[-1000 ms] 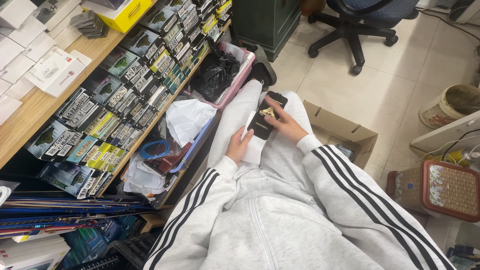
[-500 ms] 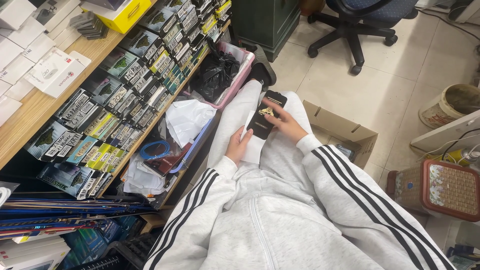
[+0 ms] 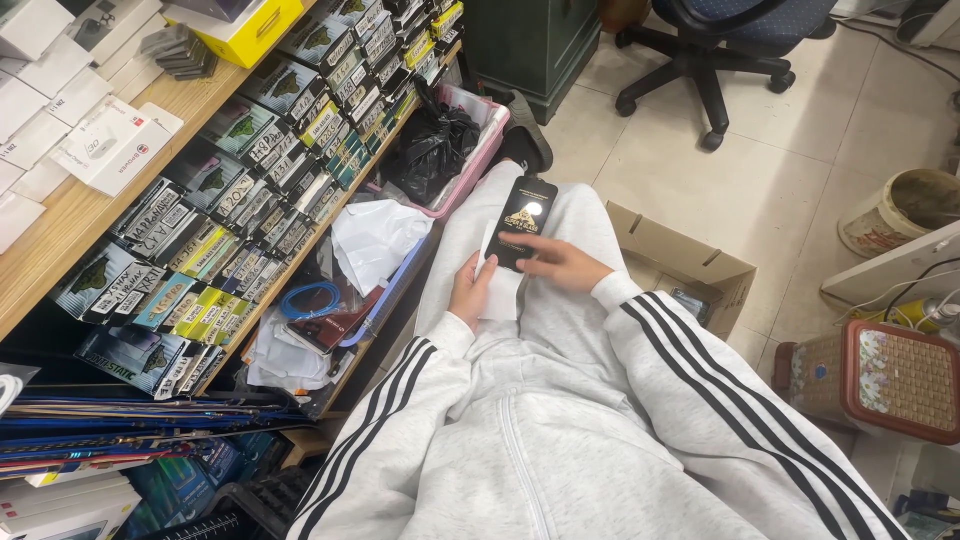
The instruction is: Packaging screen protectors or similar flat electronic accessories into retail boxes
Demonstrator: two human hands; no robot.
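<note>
Wooden shelf under white boxes

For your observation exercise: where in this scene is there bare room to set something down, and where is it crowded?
Free: tiled floor between the office chair and cardboard box. Crowded: the shelf of packets and the pink bin. Both hands, left hand and right hand, hold a black packet.
</note>
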